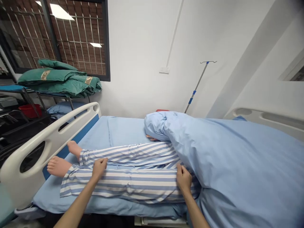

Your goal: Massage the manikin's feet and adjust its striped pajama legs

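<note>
Creased blue-and-white trousers (152, 184), striped lengthwise, left hand (99, 168) and right hand (184, 179) curled, grip unclear

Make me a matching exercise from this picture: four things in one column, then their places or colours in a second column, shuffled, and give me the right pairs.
1. Left hand
2. Bundle
3. Right hand
4. Trousers

A. Blue and white stripes
B. Close to the edge of the blanket
C. Closer to the feet than the other hand
D. Green, by the window

Pairs: 1-C, 2-D, 3-B, 4-A
</note>
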Tool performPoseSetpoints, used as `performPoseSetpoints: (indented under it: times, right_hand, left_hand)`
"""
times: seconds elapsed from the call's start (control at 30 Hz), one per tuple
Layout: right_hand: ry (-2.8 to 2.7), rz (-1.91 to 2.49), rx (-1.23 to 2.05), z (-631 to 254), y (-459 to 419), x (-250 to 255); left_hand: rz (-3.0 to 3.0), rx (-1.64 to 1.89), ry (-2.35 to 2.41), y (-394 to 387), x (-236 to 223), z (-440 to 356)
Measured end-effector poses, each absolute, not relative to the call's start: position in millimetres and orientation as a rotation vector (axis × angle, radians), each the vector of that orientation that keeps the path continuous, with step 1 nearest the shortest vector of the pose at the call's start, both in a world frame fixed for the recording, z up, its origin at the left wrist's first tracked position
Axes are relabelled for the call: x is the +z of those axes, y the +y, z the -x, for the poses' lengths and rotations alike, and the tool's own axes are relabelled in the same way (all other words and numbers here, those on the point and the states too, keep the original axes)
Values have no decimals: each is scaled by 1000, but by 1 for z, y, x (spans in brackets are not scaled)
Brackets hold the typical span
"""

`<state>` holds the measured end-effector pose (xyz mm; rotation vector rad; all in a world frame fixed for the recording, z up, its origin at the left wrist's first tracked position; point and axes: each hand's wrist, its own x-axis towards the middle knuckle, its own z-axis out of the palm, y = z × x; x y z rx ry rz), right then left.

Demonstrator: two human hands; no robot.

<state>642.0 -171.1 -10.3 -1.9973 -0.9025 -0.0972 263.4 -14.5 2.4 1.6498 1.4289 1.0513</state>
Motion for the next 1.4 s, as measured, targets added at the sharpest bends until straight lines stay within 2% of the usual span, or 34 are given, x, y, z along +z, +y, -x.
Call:
performPoseSetpoints:
  times: [0.1, 0.2, 0.4, 0.63, 0.8, 0.97, 1.07, 1.27, 1.4]
  right_hand:
    - [-889, 2012, -107, -641, -171, -11]
    - [-900, 2008, -105, -643, -170, -14]
    - [-912, 2153, -117, -645, -164, -14]
    - [-845, 2580, -10, -626, -137, 7]
    - [-1191, 2077, 64, -516, -83, 4]
    - [-1529, 1480, 432, -336, -34, 2]
    - [-1599, 1332, 532, -267, -23, -1]
    - [-1463, 1419, 638, -246, -12, -34]
    - [-1272, 1370, 762, -254, -4, -35]
  left_hand:
    - [-1541, 1158, 1615, 13, -4, -193]
    - [-1546, 1120, 1709, 25, -23, -156]
    - [-1751, 755, 2116, 16, -41, -164]
    - [-1795, 657, 2104, 12, -32, -166]
    - [-1802, 652, 2106, 11, -32, -166]
    - [-1811, 715, 2026, 11, -34, -164]
    - [-1781, 857, 1935, 12, -38, -159]
    - [-1732, 1009, 1781, 18, -37, -155]
    - [-1659, 1139, 1672, 20, -31, -174]
